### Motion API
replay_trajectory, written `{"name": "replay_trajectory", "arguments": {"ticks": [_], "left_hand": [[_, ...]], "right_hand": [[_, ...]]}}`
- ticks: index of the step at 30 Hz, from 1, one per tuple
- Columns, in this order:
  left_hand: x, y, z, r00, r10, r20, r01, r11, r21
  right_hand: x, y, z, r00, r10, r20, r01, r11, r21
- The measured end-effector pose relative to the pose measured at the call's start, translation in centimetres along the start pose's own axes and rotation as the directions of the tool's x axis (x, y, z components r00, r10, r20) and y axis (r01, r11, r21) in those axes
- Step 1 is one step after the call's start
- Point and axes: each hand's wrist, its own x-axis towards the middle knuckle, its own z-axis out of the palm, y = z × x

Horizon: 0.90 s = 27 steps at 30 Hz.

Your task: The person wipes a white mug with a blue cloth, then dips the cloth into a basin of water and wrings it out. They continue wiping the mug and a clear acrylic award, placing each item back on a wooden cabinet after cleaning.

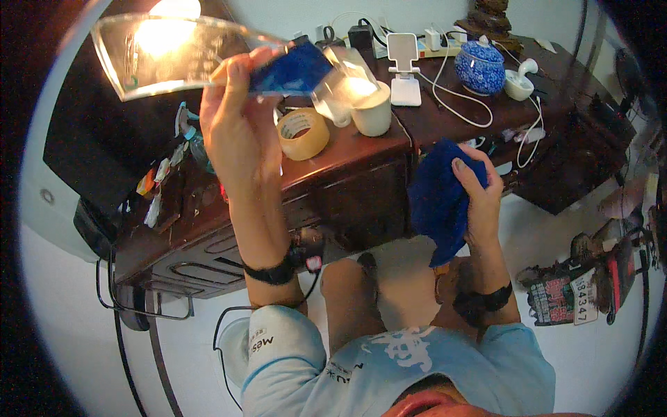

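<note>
My left hand (234, 125) is raised over the left part of the desk, its fingers and thumb closed on a clear, see-through piece (161, 60) with bright edges. A dark blue patch (294, 70) shows right of the fingers; whether it is cloth or part of the piece I cannot tell. Lamp glare washes out some of the clear surface. Lower and to the right, my right hand (482, 182) grips a dark blue cloth (437, 203) near its upper right edge. The cloth hangs down in front of the desk, apart from the clear piece.
A lit lamp (174, 31) glows behind the clear piece. On the dark wooden desk (359, 151) are a tape roll (318, 143), a pale cup (374, 117), a white phone stand (404, 68), a blue-and-white lidded jar (479, 70) and loose white cables (464, 121). Bags (552, 302) lie at right.
</note>
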Motion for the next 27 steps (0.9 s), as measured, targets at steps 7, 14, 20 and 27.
{"name": "replay_trajectory", "arguments": {"ticks": [7,14,20,27], "left_hand": [[-12.2,-0.7,0.8,0.912,-0.407,-0.05,0.398,0.907,-0.14],[-17.1,-3.0,0.1,0.888,-0.443,-0.122,0.434,0.896,-0.091],[-17.0,-3.0,-0.3,0.935,-0.318,0.154,0.321,0.947,0.004],[-16.8,-4.5,0.0,0.982,-0.162,0.098,0.184,0.936,-0.3]], "right_hand": [[-4.5,1.2,2.0,0.894,0.199,0.402,-0.418,0.695,0.586],[-6.5,3.5,-0.4,0.895,0.396,0.204,-0.439,0.859,0.262],[-6.9,3.7,-1.0,0.869,0.422,0.258,-0.472,0.863,0.181],[-7.7,2.6,0.8,0.949,0.235,0.208,-0.257,0.963,0.084]]}}
